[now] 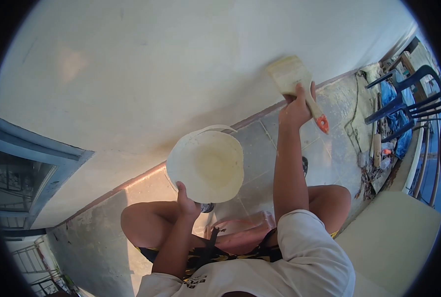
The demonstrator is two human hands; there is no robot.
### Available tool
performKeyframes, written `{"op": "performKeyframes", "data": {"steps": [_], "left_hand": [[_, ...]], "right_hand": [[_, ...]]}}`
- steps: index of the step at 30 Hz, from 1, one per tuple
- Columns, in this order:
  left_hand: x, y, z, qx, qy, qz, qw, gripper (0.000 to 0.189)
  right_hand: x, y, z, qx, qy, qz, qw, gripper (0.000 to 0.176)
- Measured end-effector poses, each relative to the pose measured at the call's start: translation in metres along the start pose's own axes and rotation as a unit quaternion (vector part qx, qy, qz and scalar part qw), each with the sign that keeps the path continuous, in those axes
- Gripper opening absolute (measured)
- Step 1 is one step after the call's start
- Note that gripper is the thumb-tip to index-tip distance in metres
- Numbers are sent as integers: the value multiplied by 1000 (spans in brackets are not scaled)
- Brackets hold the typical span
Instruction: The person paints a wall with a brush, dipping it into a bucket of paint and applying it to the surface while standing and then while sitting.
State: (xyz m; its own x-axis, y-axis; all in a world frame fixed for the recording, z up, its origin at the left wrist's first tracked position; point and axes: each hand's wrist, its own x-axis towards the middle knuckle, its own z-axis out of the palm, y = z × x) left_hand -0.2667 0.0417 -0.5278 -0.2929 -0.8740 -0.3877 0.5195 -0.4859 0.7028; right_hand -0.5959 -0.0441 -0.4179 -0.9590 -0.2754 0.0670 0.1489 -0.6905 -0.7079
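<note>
My right hand (296,106) is closed around the handle of a wide paintbrush (292,74), its bristle end pointing up and left over the pale wall (181,64). The handle's orange tip sticks out below my fingers. In my left hand (187,203) is a round white bucket (179,171), gripped at its near rim with the thumb on the inside. The bucket's mouth faces me, and pale paint (215,166) shows at its bottom. A curved strip, like a bucket handle, stands out at the far rim.
Below the wall runs a tiled floor (260,143). A blue plastic chair (408,99) stands at the right among blue sheeting and clutter. A blue-framed window (57,163) is at the left. Between my legs is a reddish object (245,235).
</note>
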Motion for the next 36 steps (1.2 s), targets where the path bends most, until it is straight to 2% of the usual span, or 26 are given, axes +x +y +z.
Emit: {"op": "performKeyframes", "data": {"steps": [2,4,5,7,10,11,12,14,16,18,20,21,23,24,27,29,31,36], "left_hand": [[1,1,2,-3,-12,10,1000,67],[0,-1,1,-33,-3,2,999,67],[3,-1,2,-34,-6,3,999,67],[1,-4,1,-29,-15,0,999,66],[1,-6,0,-41,5,-31,999,65],[-1,-6,1,-47,4,-29,998,65],[0,-6,3,-43,-3,-27,999,65],[3,-4,4,-44,-15,-21,999,65],[1,-7,2,-54,-38,-19,998,65],[-1,-7,1,-53,-22,-17,998,65],[-1,-6,0,-54,-8,-9,998,65],[1,-6,0,-55,-7,2,998,64],[2,-9,1,-58,-10,11,998,63],[3,-10,1,-63,-8,12,998,62],[7,-7,4,-69,-4,15,998,59],[5,-9,2,-78,5,15,997,58],[6,-11,3,-85,-17,14,996,57],[1,-2,10,-89,9,-8,996,57]], "right_hand": [[-7,34,-26,-17,20,5,1000,52],[-15,70,-41,-66,104,96,988,51],[-14,68,-25,-64,103,94,988,51],[-10,44,26,-69,17,60,996,53],[-15,-40,82,6,-46,-8,999,54],[-19,-59,90,45,-84,-34,995,54],[-21,-67,92,45,-89,-37,994,54],[-23,-76,98,127,-101,-61,985,54],[-11,-20,74,47,-51,-4,998,53],[-10,26,28,-27,-24,5,999,53],[-19,37,-9,-64,4,52,997,53],[-19,39,-2,-59,-3,48,997,53],[-20,40,6,-71,47,64,994,53],[-14,35,27,-81,20,58,995,53],[-22,-40,109,-15,-17,16,1000,55],[-23,-70,119,21,-49,-8,999,54],[-28,-90,118,59,-90,-78,991,54],[-40,6,34,-56,59,90,993,53]]}}
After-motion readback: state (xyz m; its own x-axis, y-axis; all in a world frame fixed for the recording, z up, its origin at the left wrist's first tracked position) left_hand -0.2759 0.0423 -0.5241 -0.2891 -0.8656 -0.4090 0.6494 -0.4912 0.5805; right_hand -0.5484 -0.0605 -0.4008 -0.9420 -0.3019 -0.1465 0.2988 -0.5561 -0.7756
